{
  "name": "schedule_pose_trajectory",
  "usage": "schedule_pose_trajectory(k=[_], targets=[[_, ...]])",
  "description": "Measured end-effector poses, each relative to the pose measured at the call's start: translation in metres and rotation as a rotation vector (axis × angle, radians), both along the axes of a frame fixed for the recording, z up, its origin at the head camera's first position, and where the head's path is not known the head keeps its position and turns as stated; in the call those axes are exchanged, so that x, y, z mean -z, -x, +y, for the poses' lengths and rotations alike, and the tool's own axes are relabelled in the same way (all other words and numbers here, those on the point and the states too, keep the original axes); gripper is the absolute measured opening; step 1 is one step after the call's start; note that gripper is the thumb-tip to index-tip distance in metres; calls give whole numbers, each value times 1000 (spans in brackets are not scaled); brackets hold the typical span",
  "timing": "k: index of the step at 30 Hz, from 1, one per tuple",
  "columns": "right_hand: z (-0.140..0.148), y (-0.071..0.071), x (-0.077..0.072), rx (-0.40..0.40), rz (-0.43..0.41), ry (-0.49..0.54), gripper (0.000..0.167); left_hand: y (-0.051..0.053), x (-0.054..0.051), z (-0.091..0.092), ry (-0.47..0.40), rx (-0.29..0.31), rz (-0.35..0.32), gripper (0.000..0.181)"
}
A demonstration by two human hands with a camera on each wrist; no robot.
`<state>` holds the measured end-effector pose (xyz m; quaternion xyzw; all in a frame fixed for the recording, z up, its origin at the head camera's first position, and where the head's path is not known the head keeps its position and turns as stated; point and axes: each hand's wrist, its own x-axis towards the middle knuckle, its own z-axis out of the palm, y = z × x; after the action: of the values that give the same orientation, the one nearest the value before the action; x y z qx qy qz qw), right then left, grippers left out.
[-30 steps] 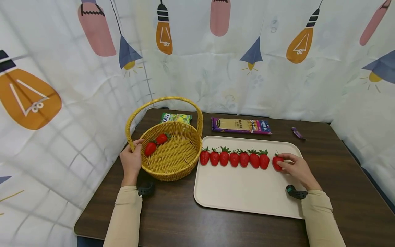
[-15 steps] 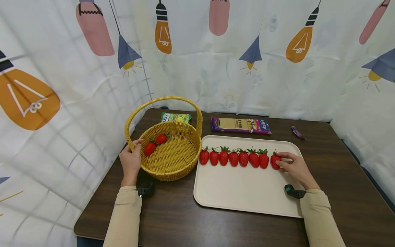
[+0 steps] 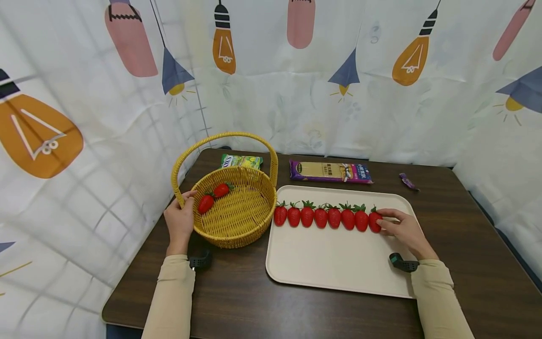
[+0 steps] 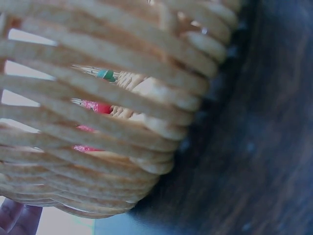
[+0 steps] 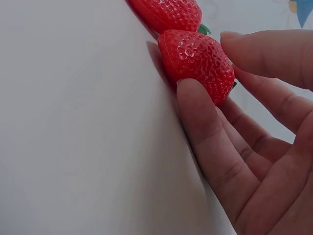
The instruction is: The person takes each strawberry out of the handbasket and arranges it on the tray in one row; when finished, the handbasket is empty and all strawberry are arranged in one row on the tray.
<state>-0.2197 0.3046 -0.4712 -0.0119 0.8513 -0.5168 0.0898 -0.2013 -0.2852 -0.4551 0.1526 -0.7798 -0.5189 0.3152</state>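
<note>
My right hand (image 3: 407, 231) pinches a red strawberry (image 5: 198, 61) between thumb and fingers at the right end of a row on the cream tray (image 3: 330, 266). That strawberry sits right beside its neighbour (image 5: 171, 13), and both look shiny. Several more strawberries (image 3: 321, 218) stretch leftward in the row, leaves toward the back. On the left, my left hand (image 3: 179, 222) grips the rim of a yellow woven basket (image 3: 237, 230) near the foot of its handle. Two strawberries (image 3: 213, 197) lie inside it. The left wrist view is mostly filled by the basket's weave.
Behind the tray lies a purple noodle packet (image 3: 330, 172), with a small purple wrapped sweet (image 3: 408, 181) to its right. A green packet (image 3: 242, 161) is partly hidden behind the basket. Printed curtains (image 3: 271, 94) hang around the dark wooden table (image 3: 237, 301).
My right hand has slid its strawberry left along the tray, narrowing the gap until it sits against the end of the row. The left hand and basket have stayed put.
</note>
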Motion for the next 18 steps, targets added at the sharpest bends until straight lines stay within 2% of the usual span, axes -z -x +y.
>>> schedule_pose_trajectory(k=[6, 13, 15, 18], targets=[[0, 0, -2, 62, 4, 4, 54, 2, -1, -2, 0, 1, 4, 28], [-4, 1, -11, 240, 63, 14, 53, 3, 0, 0, -1, -1, 21, 27], [-7, 1, -15, 247, 75, 44, 54, 2, 1, 0, 2, -11, 13, 26], [-15, 2, -21, 199, 89, 82, 55, 1, 0, -1, 8, -15, 16, 26]])
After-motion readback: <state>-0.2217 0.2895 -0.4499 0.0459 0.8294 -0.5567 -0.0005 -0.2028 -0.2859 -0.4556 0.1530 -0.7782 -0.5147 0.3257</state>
